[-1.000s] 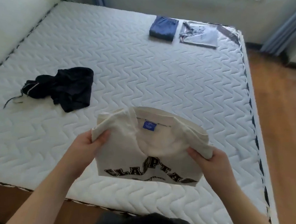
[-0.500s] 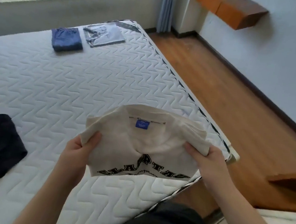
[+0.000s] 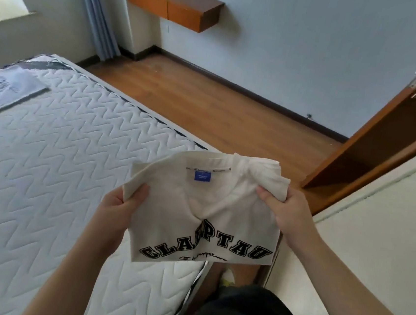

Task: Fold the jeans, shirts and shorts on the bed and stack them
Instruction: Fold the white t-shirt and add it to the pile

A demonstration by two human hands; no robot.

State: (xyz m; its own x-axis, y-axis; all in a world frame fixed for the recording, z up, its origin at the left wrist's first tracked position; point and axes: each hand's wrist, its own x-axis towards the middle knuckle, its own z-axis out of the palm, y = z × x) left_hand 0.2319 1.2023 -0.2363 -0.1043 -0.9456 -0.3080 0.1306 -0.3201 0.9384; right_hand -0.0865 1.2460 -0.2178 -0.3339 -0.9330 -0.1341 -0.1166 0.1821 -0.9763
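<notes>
Now the view has swung right, and the folded cream shirt (image 3: 204, 208) hangs past the bed (image 3: 54, 167) corner, over the floor (image 3: 207, 106). Left hand (image 3: 117, 206) and right hand (image 3: 288, 217) each pinch one side in a tight grip. Keep it flat and level so no fold slips. Carry it back to the grey folded shirt (image 3: 6, 90); the floor beside the bed is open.

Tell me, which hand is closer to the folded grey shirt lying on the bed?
Left. The left hand grips the cream shirt on the side toward the grey shirt; the right hand grips its far side.
</notes>
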